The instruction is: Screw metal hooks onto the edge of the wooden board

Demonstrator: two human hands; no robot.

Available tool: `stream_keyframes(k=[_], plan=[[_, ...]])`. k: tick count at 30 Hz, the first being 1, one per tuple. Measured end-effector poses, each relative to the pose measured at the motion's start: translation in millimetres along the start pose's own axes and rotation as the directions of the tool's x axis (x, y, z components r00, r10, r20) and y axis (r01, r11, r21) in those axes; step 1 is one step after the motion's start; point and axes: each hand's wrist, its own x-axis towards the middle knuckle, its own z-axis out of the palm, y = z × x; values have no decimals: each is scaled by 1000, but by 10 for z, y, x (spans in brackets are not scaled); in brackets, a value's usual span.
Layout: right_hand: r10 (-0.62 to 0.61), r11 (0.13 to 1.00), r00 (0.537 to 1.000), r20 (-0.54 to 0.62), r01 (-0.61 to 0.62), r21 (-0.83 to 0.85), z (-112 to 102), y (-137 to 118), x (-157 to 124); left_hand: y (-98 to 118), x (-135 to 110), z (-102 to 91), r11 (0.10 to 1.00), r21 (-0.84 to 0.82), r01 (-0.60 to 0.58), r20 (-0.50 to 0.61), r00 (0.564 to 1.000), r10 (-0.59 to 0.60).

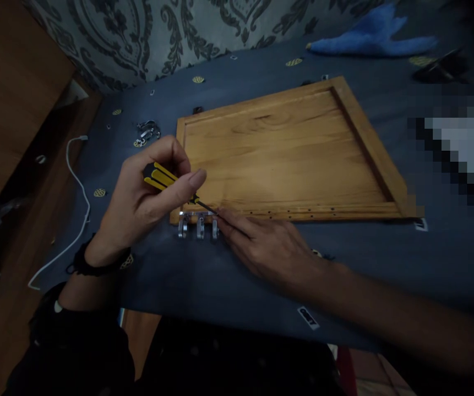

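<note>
My left hand [146,198] is closed round the yellow-and-black handle of a small screwdriver [166,179], whose thin shaft points down and right to the near edge of a wooden panel [278,148]. A metal hook rack [199,223] with three hooks sits at the panel's near left corner, just under the screwdriver tip. My right hand [270,245] lies low on the blue cloth, fingers stretched toward the rack, fingertips touching its right end beside the tip. A row of small holes runs along the panel's near rail.
A blue cloth [385,258] covers the table. More metal hooks [148,131] lie at the far left of the cloth. A white cable [80,192] hangs off the left edge. A blue fabric item [369,38] lies at the back, and a dark object [443,69] at the far right.
</note>
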Motion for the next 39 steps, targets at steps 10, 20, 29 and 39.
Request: stream_keyframes(k=[10,20,29,39], plan=[[-23,1000,999,42,24,-12,6,20,-7,-69,18,-38,987,-40,-153,-64,987,150],[-19,1000,1000,6,19,-10,1,12,2,-61,-16,-69,971,-185,-151,-25,989,149],[-22,1000,999,23,22,19,0,19,-6,-61,-14,-37,989,-92,-114,-16,994,113],[-19,1000,999,37,20,-12,3,11,1,-118,-24,-123,963,-101,-251,-11,968,251]])
